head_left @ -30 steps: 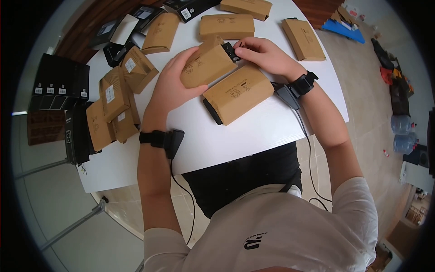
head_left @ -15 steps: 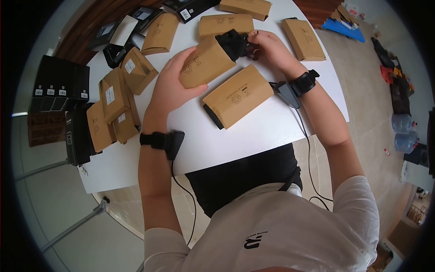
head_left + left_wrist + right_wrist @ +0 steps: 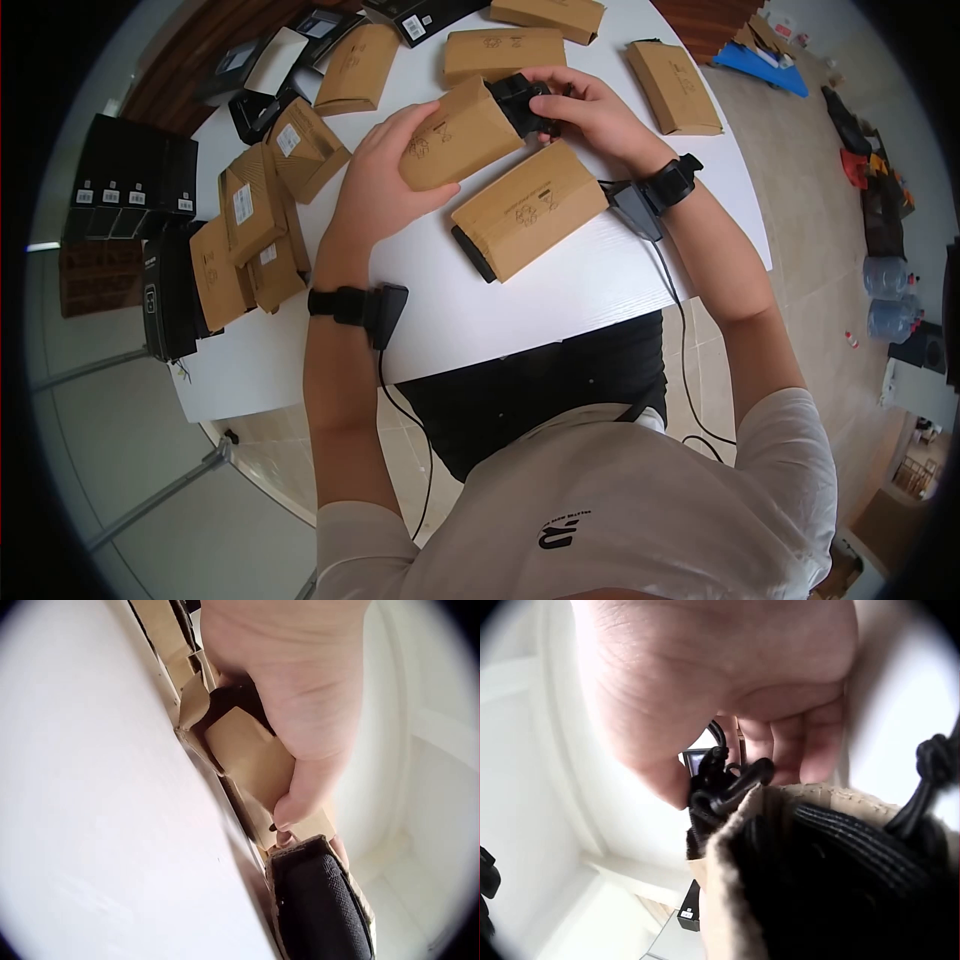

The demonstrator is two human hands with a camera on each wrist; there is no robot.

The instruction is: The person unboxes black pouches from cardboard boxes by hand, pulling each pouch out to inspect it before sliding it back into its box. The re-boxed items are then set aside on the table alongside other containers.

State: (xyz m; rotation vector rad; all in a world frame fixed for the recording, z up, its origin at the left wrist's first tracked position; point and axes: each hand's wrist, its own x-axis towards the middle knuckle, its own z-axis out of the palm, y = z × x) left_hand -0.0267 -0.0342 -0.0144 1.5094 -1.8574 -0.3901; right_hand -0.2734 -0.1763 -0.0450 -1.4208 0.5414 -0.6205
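In the head view the left hand (image 3: 385,185) grips a brown cardboard box (image 3: 462,138) around its near-left end. At that box's right end the right hand (image 3: 600,115) pinches a black item (image 3: 515,103) that sticks out of the opening. Just below lies a second brown box (image 3: 530,212), a dark item showing at its lower left end. The left wrist view has the left thumb against the box with open flaps (image 3: 247,754). Black cords (image 3: 731,791) hang by the right hand's fingers in the right wrist view.
Several brown boxes (image 3: 668,88) lie along the back and right of the white table (image 3: 480,325). Left of the hands is a pile of brown boxes (image 3: 240,205), beside black boxes (image 3: 130,185). Another black box (image 3: 415,22) stands at the back.
The right hand has drawn the black item further out of the box, then come slightly back toward the opening with it. The left hand has kept its grip.
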